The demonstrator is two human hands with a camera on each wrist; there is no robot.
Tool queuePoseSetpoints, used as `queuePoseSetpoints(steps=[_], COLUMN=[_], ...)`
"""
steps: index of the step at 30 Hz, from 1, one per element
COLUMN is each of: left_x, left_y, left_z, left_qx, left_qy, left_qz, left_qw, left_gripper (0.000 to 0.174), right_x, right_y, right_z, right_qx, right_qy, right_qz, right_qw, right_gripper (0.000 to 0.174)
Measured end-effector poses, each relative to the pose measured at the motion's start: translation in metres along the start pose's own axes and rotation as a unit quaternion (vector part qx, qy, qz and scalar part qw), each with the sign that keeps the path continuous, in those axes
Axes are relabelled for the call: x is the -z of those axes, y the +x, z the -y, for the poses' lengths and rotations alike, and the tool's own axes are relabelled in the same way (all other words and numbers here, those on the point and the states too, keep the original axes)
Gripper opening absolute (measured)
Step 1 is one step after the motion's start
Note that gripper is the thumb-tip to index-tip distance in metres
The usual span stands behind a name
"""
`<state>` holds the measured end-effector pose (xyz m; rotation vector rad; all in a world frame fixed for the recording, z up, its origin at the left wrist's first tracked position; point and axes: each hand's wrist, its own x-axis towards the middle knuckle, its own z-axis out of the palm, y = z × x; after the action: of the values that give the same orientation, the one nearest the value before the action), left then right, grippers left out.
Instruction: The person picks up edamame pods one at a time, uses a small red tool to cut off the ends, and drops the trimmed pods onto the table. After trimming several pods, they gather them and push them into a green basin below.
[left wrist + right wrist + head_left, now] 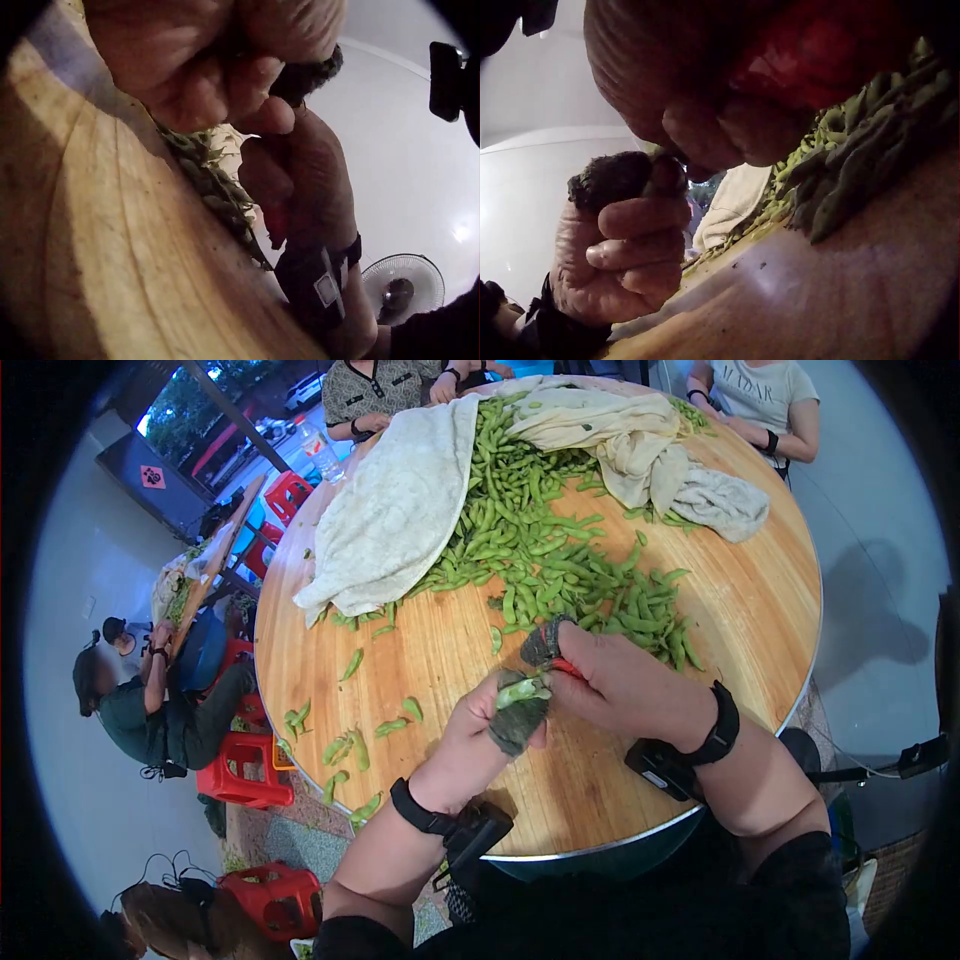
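Note:
Over the near part of the round wooden table (720, 760), my left hand (470, 735) pinches a green soybean pod (520, 690). A dark cloth cover (518, 725) wraps a digit of that hand. My right hand (625, 685) meets it at the pod's right end, gripping a red-handled tool (567, 667) whose working end is hidden. Another dark cover (543, 643) sits on a digit of the right hand. Seen from the right wrist, the red handle (802, 64) lies inside the palm, and the left hand (622, 255) has its fingers curled.
Beyond the hands spreads a large heap of soybean pods (570, 575). White towels (400, 505) and a cream cloth (630, 445) partly cover it. Several loose pods (358, 748) lie at the left. People sit across the table; red stools (245, 770) stand left.

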<state>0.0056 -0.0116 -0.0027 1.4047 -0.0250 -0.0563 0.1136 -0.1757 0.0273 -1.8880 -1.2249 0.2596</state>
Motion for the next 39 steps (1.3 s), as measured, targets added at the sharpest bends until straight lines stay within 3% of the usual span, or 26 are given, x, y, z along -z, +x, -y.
queuePoseSetpoints(steps=[1,3,7,9,10,12,16,18,19,20,22,26,28,30,39], left_x=[0.000,-0.001,0.005,0.012,0.010,0.003,0.010,-0.003,-0.008,-0.007,-0.002,0.005,0.003,0.003,0.004], left_y=[0.000,0.001,0.005,0.005,0.006,0.007,0.010,0.010,0.011,0.009,0.007,0.001,-0.001,-0.002,0.000], left_z=[-0.004,-0.013,-0.006,-0.004,-0.005,-0.009,-0.007,-0.010,-0.009,-0.007,-0.003,-0.012,-0.019,-0.022,-0.007], left_qx=[-0.001,0.092,0.129,0.117,0.116,0.093,0.049,0.000,-0.008,-0.006,-0.018,0.019,0.104,0.100,0.059], left_qy=[0.001,-0.163,-0.270,-0.333,-0.333,-0.355,-0.335,-0.140,-0.057,-0.058,0.040,0.047,0.006,-0.002,-0.002], left_qz=[0.000,-0.025,-0.054,0.022,0.023,-0.099,-0.117,-0.174,-0.156,-0.157,-0.067,0.021,0.037,0.042,0.012], left_qw=[1.000,0.982,0.953,0.936,0.936,0.925,0.934,0.975,0.986,0.986,0.997,0.998,0.994,0.994,0.998], left_gripper=[0.015,0.017,0.023,0.026,0.026,0.022,0.023,0.029,0.031,0.031,0.023,0.019,0.018,0.018,0.016], right_x=[0.001,0.002,0.001,0.002,0.003,0.004,0.001,0.003,0.003,0.003,0.004,0.007,0.005,0.007,0.005], right_y=[0.000,0.000,-0.002,-0.002,-0.003,-0.003,-0.004,-0.004,-0.005,-0.006,-0.007,-0.008,-0.009,-0.010,-0.011], right_z=[0.000,0.001,0.004,0.005,0.006,0.008,0.006,0.010,0.010,0.010,0.012,0.017,0.018,0.019,0.021], right_qx=[0.001,0.015,0.041,-0.040,-0.040,-0.052,0.012,0.036,0.035,0.057,0.079,0.095,0.120,0.125,0.148], right_qy=[-0.001,0.015,-0.001,0.004,0.003,-0.008,-0.053,-0.110,-0.109,-0.124,-0.138,-0.158,-0.178,-0.248,-0.229], right_qz=[-0.001,-0.020,-0.061,-0.027,-0.027,-0.021,-0.052,-0.041,-0.039,-0.045,-0.051,-0.037,-0.043,-0.008,0.019], right_qw=[1.000,1.000,0.997,0.999,0.999,0.998,0.997,0.992,0.993,0.990,0.986,0.982,0.976,0.961,0.962], right_gripper=[0.024,0.026,0.026,0.033,0.033,0.035,0.034,0.023,0.023,0.024,0.025,0.023,0.023,0.023,0.019])
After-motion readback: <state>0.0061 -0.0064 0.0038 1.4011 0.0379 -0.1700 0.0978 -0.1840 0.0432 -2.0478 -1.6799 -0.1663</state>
